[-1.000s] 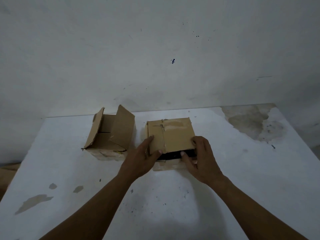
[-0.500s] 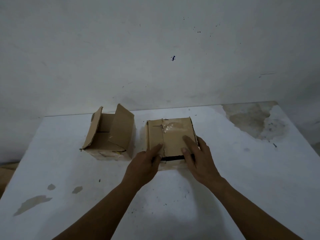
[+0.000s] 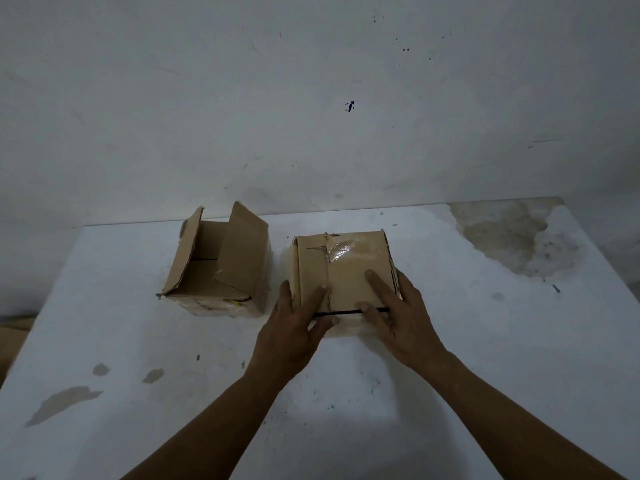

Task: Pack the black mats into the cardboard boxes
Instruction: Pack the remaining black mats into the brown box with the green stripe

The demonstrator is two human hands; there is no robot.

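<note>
Two cardboard boxes stand on a white table [image 3: 450, 358]. The right box [image 3: 349, 268] has its top flaps folded down, with shiny tape near the back. A thin black strip [image 3: 346, 311] shows under the front edge of the flaps. My left hand [image 3: 294, 327] rests at the box's front left corner, its fingers straight on the left flap. My right hand [image 3: 398, 313] presses straight fingers flat on the right flap. The left box [image 3: 218, 268] stands with its flaps up; no mat is visible inside it.
A white wall [image 3: 311, 98] rises right behind the table. Worn brown patches mark the table at the far right [image 3: 512, 237] and front left [image 3: 62, 403]. More cardboard [image 3: 14, 337] lies below the table's left edge.
The right box's flaps have gone down and the dark gap at the front has narrowed to a thin line. Both hands have slid up onto the flaps.
</note>
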